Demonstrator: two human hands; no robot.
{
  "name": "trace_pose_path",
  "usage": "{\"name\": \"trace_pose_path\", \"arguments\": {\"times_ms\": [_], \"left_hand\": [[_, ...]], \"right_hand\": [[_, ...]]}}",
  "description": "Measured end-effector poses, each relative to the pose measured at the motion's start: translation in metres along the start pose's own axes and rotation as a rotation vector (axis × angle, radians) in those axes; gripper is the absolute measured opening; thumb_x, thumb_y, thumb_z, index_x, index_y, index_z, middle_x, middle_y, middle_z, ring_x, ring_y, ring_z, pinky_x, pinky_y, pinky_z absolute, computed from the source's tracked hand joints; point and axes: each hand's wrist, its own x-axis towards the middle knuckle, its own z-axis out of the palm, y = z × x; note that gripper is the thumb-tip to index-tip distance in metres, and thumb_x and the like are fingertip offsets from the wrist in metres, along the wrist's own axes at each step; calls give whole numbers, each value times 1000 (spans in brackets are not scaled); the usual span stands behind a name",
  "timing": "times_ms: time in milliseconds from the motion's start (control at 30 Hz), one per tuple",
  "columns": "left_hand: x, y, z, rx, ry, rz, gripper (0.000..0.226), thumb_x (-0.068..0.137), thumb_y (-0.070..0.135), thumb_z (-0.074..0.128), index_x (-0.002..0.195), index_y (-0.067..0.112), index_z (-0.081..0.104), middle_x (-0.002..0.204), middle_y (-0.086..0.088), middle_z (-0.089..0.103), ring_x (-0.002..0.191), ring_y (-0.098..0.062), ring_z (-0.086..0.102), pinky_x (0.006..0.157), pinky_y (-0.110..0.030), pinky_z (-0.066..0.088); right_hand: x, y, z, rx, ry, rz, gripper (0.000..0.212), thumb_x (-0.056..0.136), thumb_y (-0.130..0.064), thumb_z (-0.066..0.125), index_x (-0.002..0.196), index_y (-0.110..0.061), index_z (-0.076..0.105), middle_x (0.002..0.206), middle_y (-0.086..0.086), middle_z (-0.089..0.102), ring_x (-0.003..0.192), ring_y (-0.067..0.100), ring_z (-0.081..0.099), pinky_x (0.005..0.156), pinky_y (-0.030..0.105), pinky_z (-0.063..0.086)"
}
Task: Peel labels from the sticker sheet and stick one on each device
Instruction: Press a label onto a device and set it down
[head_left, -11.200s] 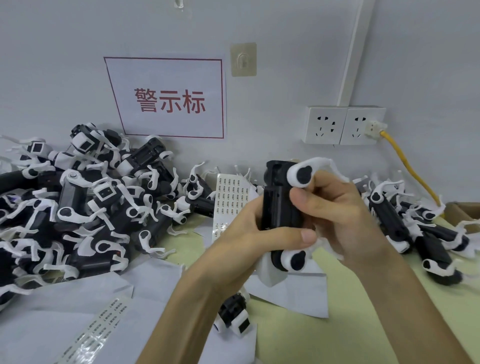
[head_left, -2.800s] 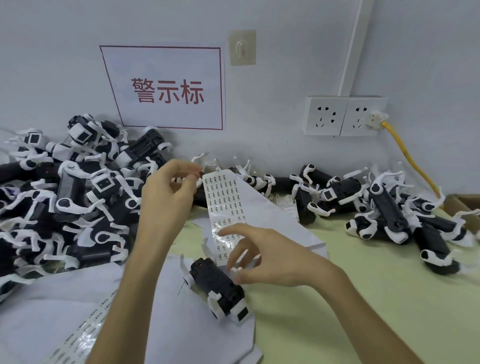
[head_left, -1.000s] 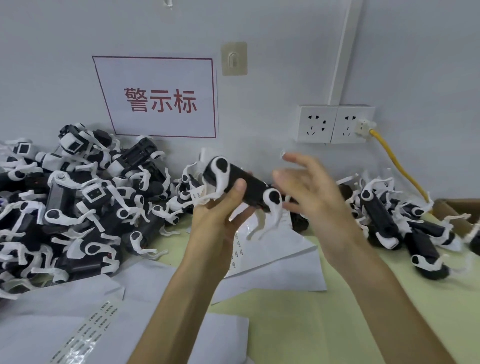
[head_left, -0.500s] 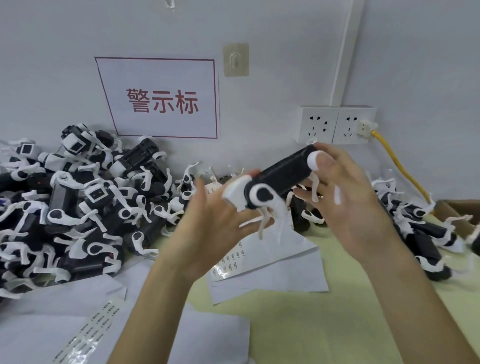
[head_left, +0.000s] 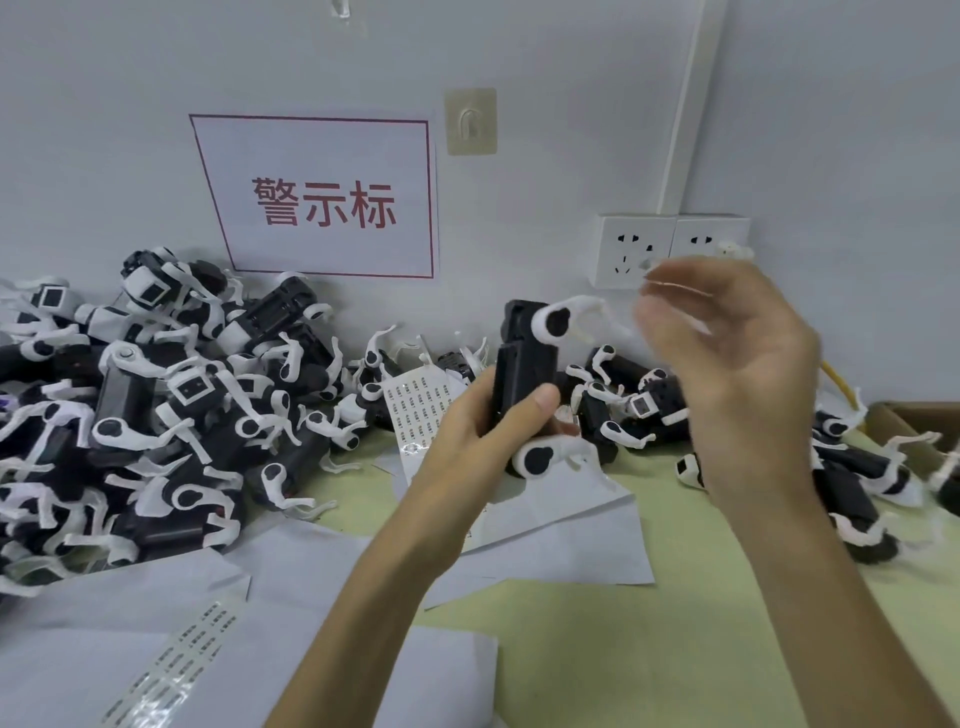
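Left hand (head_left: 467, 441) gripping an upright black plastic device with white legs (head_left: 524, 374), right hand (head_left: 727, 353) raised just beside it — blurred, cannot tell its grasp, printed white sticker sheet (head_left: 415, 410) behind

I think this is a factory workstation. The same device (head_left: 124, 395) lies in heaps, with label sheets (head_left: 421, 410), under a sign (head_left: 322, 202).

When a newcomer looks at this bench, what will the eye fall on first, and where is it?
First, the big heap of black-and-white devices along the wall on the left, below a white sign with red characters. Then, in the centre, the left hand grips one black device upright, while the blurred right hand hovers open to its right.
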Motion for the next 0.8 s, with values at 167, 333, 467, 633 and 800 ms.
{"name": "trace_pose_path", "arguments": {"times_ms": [167,333,467,633,800], "left_hand": [[1,2,2,-59,59,68,40,90,43,61,115,11,62,103,-19,73,102,-21,74,77,-17,54],[0,0,6,-33,55,159,33,92,34,62,119,14,61,95,2,73,95,-14,73,78,-19,54],[1,0,9,54,100,204,41,88,44,66,118,17,60,94,4,66,88,-7,65,77,-22,50],[-1,0,14,106,110,233,36,90,43,66,117,20,59,97,-3,64,89,-8,63,79,-24,51],[-1,1,14,124,129,286,33,93,36,68,119,18,58,95,3,65,90,-6,64,78,-18,52]], "right_hand": [[2,-18,-5,82,-166,124,7,87,-21,72,84,-27,72,81,-4,74,72,14,69,71,23,55],[-7,-20,9,79,-345,234,9,89,-15,75,82,-18,74,74,-2,74,66,7,68,63,13,50],[-10,-17,15,51,-314,236,12,92,-13,72,82,-19,73,68,-9,70,62,5,66,57,12,46],[-12,-16,19,-21,-262,200,13,93,-13,71,82,-20,73,67,-11,69,59,3,65,58,10,45],[-14,-17,21,-76,-227,176,16,94,-16,70,81,-24,71,65,-12,70,59,2,65,59,12,46]]}}
